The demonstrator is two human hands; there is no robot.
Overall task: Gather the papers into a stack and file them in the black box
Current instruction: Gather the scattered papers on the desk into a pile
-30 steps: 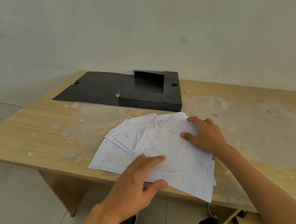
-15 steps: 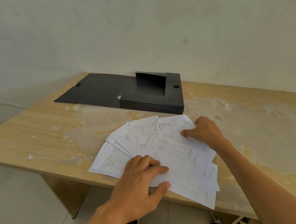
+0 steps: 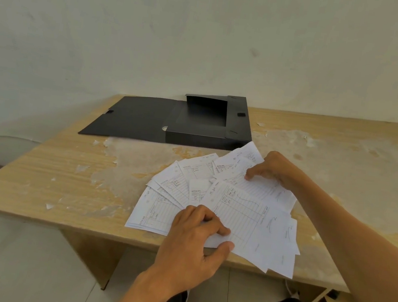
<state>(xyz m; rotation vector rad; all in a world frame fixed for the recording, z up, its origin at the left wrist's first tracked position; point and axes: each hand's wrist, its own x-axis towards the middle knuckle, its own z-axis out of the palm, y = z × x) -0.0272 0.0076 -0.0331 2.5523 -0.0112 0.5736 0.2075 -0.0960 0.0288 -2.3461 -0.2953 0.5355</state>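
Observation:
Several white printed papers [image 3: 243, 212] lie fanned out at the table's near edge, some hanging over it. My left hand [image 3: 196, 236] presses down on the near end of the fan, fingers curled on the sheets and thumb at their front edge. My right hand [image 3: 276, 170] rests on the far end, fingertips pinching the top sheets. The black box [image 3: 207, 139] stands open behind the papers, its lid flap [image 3: 131, 119] laid flat to the left.
The wooden table [image 3: 50, 174] has a worn, peeling top with small paint flakes scattered on it. A pale wall rises right behind the box. My dark-trousered knees and a cable show below the table's front edge.
My left hand came down from above the papers onto their near end and curled its fingers. My right hand slid a little back and closed its fingertips on the far sheets.

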